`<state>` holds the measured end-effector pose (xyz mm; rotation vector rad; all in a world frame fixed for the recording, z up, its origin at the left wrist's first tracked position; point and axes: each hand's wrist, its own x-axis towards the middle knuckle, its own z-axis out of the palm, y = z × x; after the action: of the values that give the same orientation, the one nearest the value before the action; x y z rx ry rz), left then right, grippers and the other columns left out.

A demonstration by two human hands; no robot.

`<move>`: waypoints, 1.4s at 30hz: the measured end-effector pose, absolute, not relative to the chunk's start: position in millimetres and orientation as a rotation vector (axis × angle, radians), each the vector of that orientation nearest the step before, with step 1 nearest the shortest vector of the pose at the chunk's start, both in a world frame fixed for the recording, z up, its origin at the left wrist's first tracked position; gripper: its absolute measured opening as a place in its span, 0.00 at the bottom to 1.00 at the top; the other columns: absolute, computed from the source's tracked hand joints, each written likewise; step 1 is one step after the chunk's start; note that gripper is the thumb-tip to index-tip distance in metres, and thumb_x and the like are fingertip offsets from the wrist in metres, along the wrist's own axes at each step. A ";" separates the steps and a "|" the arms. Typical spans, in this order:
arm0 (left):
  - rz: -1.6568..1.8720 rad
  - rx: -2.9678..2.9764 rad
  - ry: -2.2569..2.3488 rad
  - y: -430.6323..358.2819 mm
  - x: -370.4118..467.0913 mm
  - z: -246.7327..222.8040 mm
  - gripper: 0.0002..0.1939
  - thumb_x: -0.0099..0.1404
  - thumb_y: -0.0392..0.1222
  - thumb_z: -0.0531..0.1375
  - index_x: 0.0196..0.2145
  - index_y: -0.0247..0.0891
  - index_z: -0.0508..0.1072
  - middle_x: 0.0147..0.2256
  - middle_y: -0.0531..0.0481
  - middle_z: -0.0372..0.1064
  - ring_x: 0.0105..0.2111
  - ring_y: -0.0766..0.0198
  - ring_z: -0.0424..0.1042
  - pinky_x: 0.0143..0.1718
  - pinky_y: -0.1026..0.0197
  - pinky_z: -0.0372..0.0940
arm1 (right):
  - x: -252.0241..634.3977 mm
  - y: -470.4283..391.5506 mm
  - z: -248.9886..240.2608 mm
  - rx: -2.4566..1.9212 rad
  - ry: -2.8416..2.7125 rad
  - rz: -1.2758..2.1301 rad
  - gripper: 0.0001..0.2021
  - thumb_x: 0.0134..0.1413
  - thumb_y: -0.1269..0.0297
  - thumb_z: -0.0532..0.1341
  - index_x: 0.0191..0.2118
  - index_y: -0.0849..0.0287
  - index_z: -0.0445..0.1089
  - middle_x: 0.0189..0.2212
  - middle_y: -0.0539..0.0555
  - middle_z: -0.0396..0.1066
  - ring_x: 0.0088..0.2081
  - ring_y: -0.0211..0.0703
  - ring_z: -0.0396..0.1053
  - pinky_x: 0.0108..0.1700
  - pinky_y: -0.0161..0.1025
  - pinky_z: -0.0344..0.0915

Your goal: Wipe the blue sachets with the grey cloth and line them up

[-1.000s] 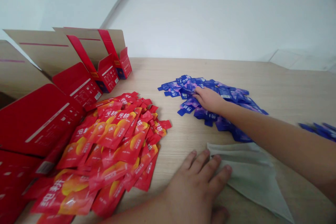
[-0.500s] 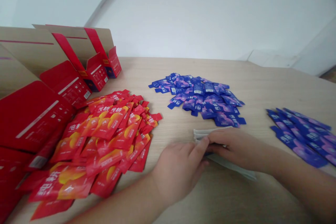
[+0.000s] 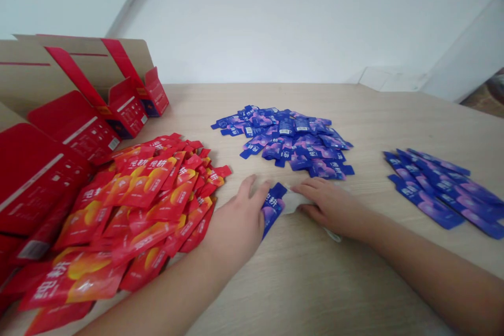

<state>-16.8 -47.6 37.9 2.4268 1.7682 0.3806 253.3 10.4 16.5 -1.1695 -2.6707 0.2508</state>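
My left hand [image 3: 237, 216] clasps a blue packet [image 3: 272, 203], seemingly to steady it; my right hand [image 3: 335, 208] pinches pale cloth [image 3: 293, 201] alongside.

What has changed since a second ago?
The right hand has come back toward the person from the blue pile and now holds the pale cloth, which lay spread before and is now mostly hidden. The left hand, earlier on the cloth, now covers part of a blue packet. The red pile and red boxes look unchanged.
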 end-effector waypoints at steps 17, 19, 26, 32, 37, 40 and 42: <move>0.279 2.554 1.130 -58.2 -16.8 44.2 0.51 0.58 0.74 0.71 0.70 0.44 0.68 0.68 0.39 0.68 0.62 0.36 0.73 0.65 0.35 0.66 | 260.9 6.0 9.9 -1.196 -2.412 0.370 0.26 0.71 0.71 0.54 0.71 0.50 0.64 0.66 0.63 0.70 0.63 0.58 0.74 0.64 0.61 0.71; 0.327 2.549 1.199 -61.6 -12.4 38.1 0.54 0.60 0.72 0.71 0.73 0.39 0.63 0.68 0.36 0.67 0.65 0.36 0.68 0.71 0.30 0.55 | 261.1 5.8 8.4 -1.287 -2.328 0.396 0.28 0.73 0.62 0.57 0.74 0.52 0.57 0.63 0.65 0.73 0.61 0.61 0.75 0.60 0.61 0.74; 0.265 2.463 1.326 -62.4 -6.9 30.3 0.63 0.61 0.62 0.71 0.78 0.29 0.45 0.76 0.28 0.48 0.78 0.37 0.45 0.77 0.30 0.34 | 247.0 -13.8 29.9 -1.028 -2.403 0.646 0.17 0.77 0.58 0.55 0.65 0.51 0.70 0.58 0.60 0.77 0.58 0.54 0.75 0.60 0.52 0.72; 0.253 2.426 1.302 -56.2 -10.4 32.5 0.66 0.59 0.64 0.72 0.78 0.32 0.42 0.77 0.30 0.46 0.78 0.43 0.47 0.78 0.34 0.37 | 222.4 -31.1 44.0 -0.703 -2.659 0.882 0.11 0.66 0.73 0.65 0.48 0.52 0.79 0.49 0.51 0.80 0.53 0.45 0.75 0.61 0.44 0.68; 0.252 2.419 1.317 -52.8 -12.9 30.0 0.63 0.61 0.63 0.71 0.78 0.33 0.43 0.76 0.31 0.50 0.77 0.43 0.50 0.77 0.35 0.39 | 220.2 -24.7 36.8 -0.794 -2.667 0.706 0.10 0.64 0.74 0.65 0.46 0.54 0.79 0.46 0.54 0.79 0.51 0.49 0.75 0.59 0.48 0.69; 0.232 2.439 1.334 -50.3 -13.2 29.9 0.62 0.61 0.64 0.70 0.78 0.31 0.45 0.76 0.31 0.50 0.77 0.43 0.49 0.77 0.37 0.39 | 226.9 -9.4 31.5 -0.894 -2.666 0.562 0.10 0.68 0.72 0.63 0.50 0.55 0.79 0.48 0.56 0.78 0.52 0.51 0.74 0.57 0.50 0.70; 0.206 2.458 1.333 -49.6 -13.4 30.7 0.61 0.62 0.64 0.69 0.78 0.29 0.46 0.76 0.30 0.49 0.77 0.44 0.48 0.78 0.39 0.39 | 232.6 3.7 26.8 -0.969 -2.638 0.486 0.10 0.69 0.71 0.62 0.51 0.55 0.78 0.48 0.57 0.77 0.51 0.52 0.74 0.56 0.51 0.71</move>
<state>-13.4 -49.6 30.7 2.4575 1.3334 0.2055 232.6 3.7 26.8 -0.9693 -2.6381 0.4856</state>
